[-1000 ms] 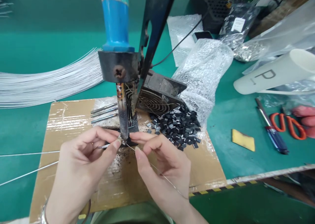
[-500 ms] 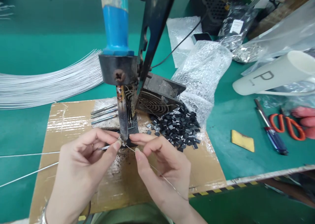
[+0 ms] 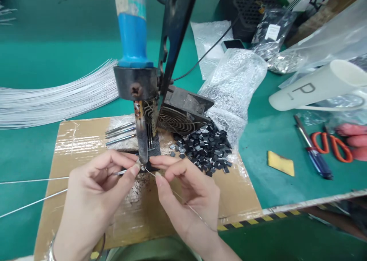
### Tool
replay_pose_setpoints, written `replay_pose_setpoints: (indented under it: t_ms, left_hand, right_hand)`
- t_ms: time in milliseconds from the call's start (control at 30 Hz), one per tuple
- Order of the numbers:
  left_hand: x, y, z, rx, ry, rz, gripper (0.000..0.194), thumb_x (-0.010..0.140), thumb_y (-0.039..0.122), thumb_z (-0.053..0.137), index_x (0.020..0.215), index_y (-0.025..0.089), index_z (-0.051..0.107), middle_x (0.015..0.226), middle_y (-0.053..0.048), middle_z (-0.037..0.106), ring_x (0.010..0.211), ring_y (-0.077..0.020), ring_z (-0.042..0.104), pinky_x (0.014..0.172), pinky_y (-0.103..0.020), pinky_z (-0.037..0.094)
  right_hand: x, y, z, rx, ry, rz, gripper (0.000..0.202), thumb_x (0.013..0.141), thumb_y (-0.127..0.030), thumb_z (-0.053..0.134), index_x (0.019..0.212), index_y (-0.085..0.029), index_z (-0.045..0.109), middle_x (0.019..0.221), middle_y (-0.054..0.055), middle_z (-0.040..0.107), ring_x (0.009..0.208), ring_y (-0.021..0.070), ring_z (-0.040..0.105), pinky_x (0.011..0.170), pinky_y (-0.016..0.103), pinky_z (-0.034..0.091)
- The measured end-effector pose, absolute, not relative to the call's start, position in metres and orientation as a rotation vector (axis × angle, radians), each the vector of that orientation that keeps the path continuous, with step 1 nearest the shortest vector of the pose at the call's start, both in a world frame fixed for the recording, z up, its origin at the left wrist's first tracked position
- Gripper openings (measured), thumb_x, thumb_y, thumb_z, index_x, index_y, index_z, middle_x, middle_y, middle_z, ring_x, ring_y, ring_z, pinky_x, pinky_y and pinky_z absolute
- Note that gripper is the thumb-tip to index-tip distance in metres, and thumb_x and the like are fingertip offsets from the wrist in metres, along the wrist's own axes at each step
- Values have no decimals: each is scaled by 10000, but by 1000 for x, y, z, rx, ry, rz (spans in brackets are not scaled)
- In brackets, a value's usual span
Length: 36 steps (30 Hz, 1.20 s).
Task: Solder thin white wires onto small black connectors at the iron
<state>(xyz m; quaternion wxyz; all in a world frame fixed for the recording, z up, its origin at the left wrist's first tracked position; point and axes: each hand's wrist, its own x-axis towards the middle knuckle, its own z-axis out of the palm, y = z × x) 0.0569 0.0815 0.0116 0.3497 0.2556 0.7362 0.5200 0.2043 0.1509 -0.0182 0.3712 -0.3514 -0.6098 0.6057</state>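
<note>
- The left hand [image 3: 94, 194] lay palm-inward over the taped cardboard sheet [image 3: 71, 138], wrist low at the near edge, fingers curled toward the middle.
- Its grip was closed: thumb and forefinger pinched the end of a white wire [image 3: 34, 180] that ran off to the left, bringing it right under the soldering iron tip [image 3: 142, 146].
- The right hand [image 3: 189, 192] came in from the lower right, forefinger stretched to the same spot, the other fingers bent.
- Its grip was closed too, pinching a thin solder strand [image 3: 186, 203] that trailed back across the palm toward the wrist.
- Both sets of fingertips met just below the tip, nearly touching each other.
- The iron stood upright in a dark clamp, blue handle [image 3: 133, 39] above.
- A pile of small dark parts [image 3: 205, 148] lay just right of the hands, on the cardboard.
- A fan of white wires [image 3: 57, 100] lay on the green worktop [image 3: 258, 138], far left.
</note>
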Motion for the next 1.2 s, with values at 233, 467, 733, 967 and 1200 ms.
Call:
replay_pose_setpoints:
  t_ms: [233, 467, 733, 967, 1200]
  left_hand:
    - [57, 82, 12, 638, 1919, 1334, 93, 812, 212, 804, 747, 270, 771, 731, 26, 733, 655, -102, 665, 600, -100, 518]
    - [57, 79, 11, 608, 1940, 1327, 85, 829, 225, 797, 757, 260, 769, 761, 10, 736, 673, -121, 669, 616, -129, 537]
    - [57, 83, 12, 633, 1924, 1340, 93, 801, 206, 806, 743, 270, 772, 730, 29, 732, 630, -95, 645, 582, -99, 505]
    - [57, 81, 11, 630, 1936, 1316, 101, 827, 209, 802, 753, 270, 768, 739, 24, 717, 649, -105, 643, 589, -115, 510]
    - [56, 81, 10, 636, 1927, 1327, 90, 823, 222, 800, 752, 269, 772, 744, 17, 725, 658, -106, 655, 598, -115, 513]
  right_hand:
    - [203, 151, -21, -884, -1549, 1588, 218, 923, -60, 702, 838, -241, 614, 1189, 15, 819, 1159, 171, 777, 1032, 271, 594]
    - [201, 152, -18, -897, -1561, 1549, 212, 904, -75, 713, 811, -240, 618, 1135, 29, 835, 1104, 184, 798, 996, 287, 619]
    - [201, 153, -17, -869, -1586, 1532, 198, 913, -88, 704, 810, -234, 619, 1134, 66, 837, 1100, 217, 807, 968, 318, 646]
    - [202, 152, -19, -884, -1580, 1551, 199, 914, -78, 699, 820, -236, 620, 1142, 61, 831, 1114, 216, 801, 973, 317, 648]
    - [203, 150, -20, -871, -1589, 1510, 201, 915, -69, 707, 838, -238, 631, 1153, 34, 826, 1117, 185, 795, 989, 280, 628]
